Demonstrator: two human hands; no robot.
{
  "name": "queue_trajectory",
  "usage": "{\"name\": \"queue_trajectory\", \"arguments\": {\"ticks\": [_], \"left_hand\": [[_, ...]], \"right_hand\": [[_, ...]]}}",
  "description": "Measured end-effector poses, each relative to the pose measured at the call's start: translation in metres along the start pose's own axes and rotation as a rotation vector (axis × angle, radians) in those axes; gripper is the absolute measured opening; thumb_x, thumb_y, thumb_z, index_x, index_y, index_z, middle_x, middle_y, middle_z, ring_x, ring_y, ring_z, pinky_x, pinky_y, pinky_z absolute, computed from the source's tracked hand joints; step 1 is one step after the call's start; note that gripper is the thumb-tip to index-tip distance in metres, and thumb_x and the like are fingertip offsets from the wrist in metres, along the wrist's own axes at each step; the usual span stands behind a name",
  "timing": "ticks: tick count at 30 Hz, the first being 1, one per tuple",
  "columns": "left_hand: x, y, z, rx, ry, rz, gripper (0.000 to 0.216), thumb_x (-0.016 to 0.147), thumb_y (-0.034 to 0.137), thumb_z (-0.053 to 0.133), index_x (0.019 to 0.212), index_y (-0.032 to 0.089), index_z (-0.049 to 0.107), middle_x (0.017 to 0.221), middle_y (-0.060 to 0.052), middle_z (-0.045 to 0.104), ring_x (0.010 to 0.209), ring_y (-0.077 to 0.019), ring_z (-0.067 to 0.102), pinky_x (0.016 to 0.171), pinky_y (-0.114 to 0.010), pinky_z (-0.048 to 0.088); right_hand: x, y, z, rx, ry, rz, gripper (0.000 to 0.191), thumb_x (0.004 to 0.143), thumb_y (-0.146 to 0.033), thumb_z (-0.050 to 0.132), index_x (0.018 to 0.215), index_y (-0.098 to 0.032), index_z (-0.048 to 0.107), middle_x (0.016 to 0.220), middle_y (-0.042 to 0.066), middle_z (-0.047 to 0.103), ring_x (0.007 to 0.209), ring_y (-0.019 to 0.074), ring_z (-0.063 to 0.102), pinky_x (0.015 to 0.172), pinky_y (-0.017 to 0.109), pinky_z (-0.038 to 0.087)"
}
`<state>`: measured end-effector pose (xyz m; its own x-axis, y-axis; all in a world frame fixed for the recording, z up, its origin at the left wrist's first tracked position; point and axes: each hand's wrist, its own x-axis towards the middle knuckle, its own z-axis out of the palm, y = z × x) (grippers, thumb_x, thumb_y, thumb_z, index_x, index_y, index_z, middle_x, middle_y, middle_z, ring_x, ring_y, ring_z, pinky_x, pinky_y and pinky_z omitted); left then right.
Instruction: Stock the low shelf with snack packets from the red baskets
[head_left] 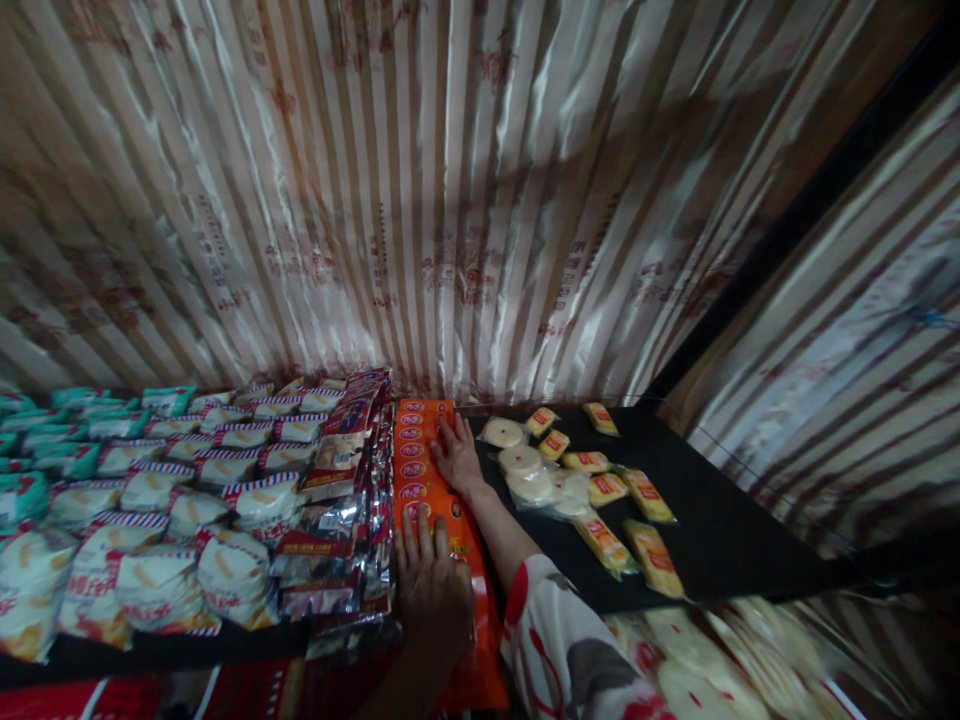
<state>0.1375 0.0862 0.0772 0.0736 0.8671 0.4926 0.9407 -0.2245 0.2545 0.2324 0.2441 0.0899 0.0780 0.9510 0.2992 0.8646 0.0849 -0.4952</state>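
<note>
My left hand [429,580] lies flat on a row of orange packets [412,465], fingers stretched out over their near part. Farther back, my right hand [456,455] rests with extended fingers on the right side of the same packets, toward the wall. The orange packets show a column of repeated round logos and lie in a neat strip. Directly left of them are overlapping dark red and silver packets [337,500]. To the right lie flat round white items in clear wrap [525,465] and small yellow packets [652,555].
White snack bags [161,580] with striped tops stand in rows at left, with green bags [67,435] beyond. Pleated printed sheeting [450,200] hangs behind the black tabletop [720,530]. More round white items [697,660] are at the lower right, and red packaging [180,695] lines the near edge.
</note>
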Motion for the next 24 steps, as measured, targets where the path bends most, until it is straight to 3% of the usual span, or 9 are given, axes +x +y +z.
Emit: {"name": "queue_trajectory", "arguments": {"ticks": [6, 12, 18, 24], "left_hand": [[-0.003, -0.002, 0.007, -0.009, 0.044, 0.011, 0.037, 0.077, 0.022, 0.046, 0.111, 0.013, 0.06, 0.125, -0.013, 0.055, 0.128, -0.0295, 0.034, 0.103, -0.052, 0.032], [0.001, 0.0, -0.002, -0.047, -0.012, -0.04, 0.04, 0.078, 0.022, 0.047, 0.115, 0.012, 0.058, 0.124, -0.013, 0.055, 0.127, -0.0292, 0.037, 0.103, -0.051, 0.032], [0.009, 0.005, -0.014, -0.106, -0.062, -0.121, 0.043, 0.076, 0.019, 0.05, 0.118, 0.015, 0.056, 0.128, -0.013, 0.052, 0.128, -0.0306, 0.035, 0.102, -0.05, 0.034], [0.009, 0.004, -0.016, -0.132, -0.061, -0.127, 0.042, 0.076, 0.017, 0.048, 0.117, 0.013, 0.056, 0.127, -0.013, 0.053, 0.128, -0.03, 0.035, 0.103, -0.049, 0.033]], "right_hand": [[0.006, 0.016, 0.011, 0.007, -0.097, -0.042, 0.045, 0.085, -0.029, 0.043, 0.123, -0.009, 0.052, 0.136, 0.016, 0.043, 0.132, 0.0221, 0.03, 0.108, 0.039, 0.024], [0.015, 0.005, 0.003, -0.025, -0.185, -0.059, 0.036, 0.083, -0.024, 0.046, 0.116, -0.013, 0.057, 0.135, 0.014, 0.045, 0.129, 0.0196, 0.035, 0.108, 0.039, 0.023], [0.018, -0.003, 0.001, 0.009, -0.185, -0.053, 0.027, 0.079, -0.019, 0.049, 0.102, -0.015, 0.063, 0.13, 0.011, 0.051, 0.124, 0.0185, 0.041, 0.104, 0.036, 0.031], [0.017, -0.007, -0.002, -0.018, -0.194, -0.034, 0.032, 0.08, -0.021, 0.049, 0.109, -0.013, 0.06, 0.135, 0.013, 0.045, 0.123, 0.0177, 0.043, 0.1, 0.03, 0.034]]}}
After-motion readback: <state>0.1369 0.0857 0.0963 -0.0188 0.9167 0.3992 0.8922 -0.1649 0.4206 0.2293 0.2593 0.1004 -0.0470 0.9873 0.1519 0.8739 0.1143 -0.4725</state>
